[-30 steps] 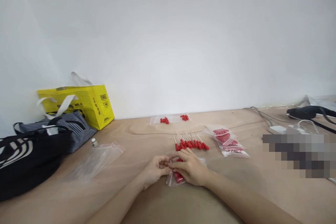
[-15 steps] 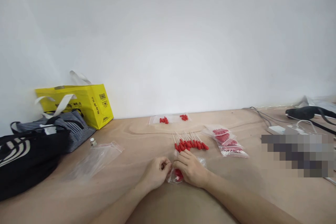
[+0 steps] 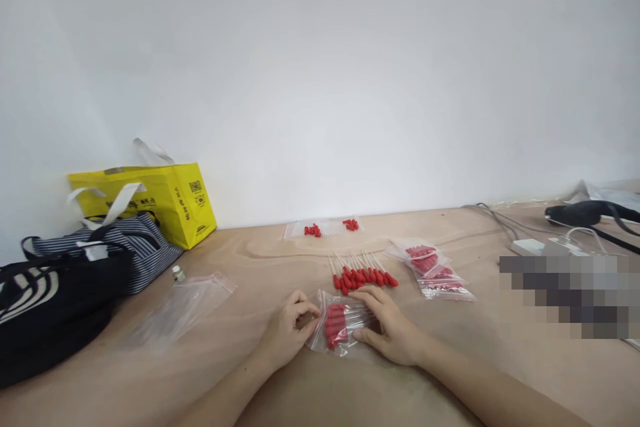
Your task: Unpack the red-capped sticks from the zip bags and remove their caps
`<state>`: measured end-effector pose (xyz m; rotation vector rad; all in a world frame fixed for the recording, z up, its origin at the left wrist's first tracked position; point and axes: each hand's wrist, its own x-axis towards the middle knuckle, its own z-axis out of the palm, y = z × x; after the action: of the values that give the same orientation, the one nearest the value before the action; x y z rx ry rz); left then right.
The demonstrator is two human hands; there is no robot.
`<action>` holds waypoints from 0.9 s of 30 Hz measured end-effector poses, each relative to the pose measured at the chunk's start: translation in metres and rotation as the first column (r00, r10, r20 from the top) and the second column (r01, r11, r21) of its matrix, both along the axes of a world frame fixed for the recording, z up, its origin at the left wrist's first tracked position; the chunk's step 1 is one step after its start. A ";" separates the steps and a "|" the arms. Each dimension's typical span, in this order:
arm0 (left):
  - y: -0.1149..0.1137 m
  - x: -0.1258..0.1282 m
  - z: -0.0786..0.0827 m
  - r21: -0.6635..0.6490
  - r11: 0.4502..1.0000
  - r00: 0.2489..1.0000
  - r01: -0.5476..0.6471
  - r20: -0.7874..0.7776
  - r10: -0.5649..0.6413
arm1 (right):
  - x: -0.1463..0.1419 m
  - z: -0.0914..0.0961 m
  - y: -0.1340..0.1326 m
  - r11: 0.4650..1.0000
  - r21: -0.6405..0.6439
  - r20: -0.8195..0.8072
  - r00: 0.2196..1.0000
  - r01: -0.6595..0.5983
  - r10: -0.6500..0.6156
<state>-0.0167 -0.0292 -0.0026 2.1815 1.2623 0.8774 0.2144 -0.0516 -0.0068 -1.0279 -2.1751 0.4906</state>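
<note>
While the clear zip bag (image 3: 353,312) lies on the surface (image 3: 270,267) right in front of me, between my two hands, a row of red-headed sticks (image 3: 336,325) already sits inside it, heads toward my left. My left hand (image 3: 289,328) is at the zip edge, index finger and thumb close together there; whether they really pinch the plastic I cannot tell. My right hand (image 3: 395,328) arches over the stick end, thumb spread well apart from the other fingers, touching the bag. I judge this one filled, and sealing looks like the step in hand, though I can't tell if the zip is closed. To the right, overlapping packed bags (image 3: 434,272) with red contents look finished to me. What seems left is the loose sticks (image 3: 363,276) fanned just beyond my hands. The thin clear bags (image 3: 180,310) off to my left look unfilled, and near the wall (image 3: 325,113) lies a flat clear bag (image 3: 295,229) with two small clusters of red pieces (image 3: 313,231), in it or on it, I can't make out which
</note>
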 end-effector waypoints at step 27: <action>-0.007 0.023 0.030 0.002 0.946 0.823 0.324 -0.494 -0.281 | 0.003 -0.001 0.003 0.992 -0.107 -0.038 0.997 -0.064 0.060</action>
<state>0.0067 -0.0366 0.0273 2.6866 1.0430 0.2543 0.2174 -0.0485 -0.0075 -1.0037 -2.1747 0.6569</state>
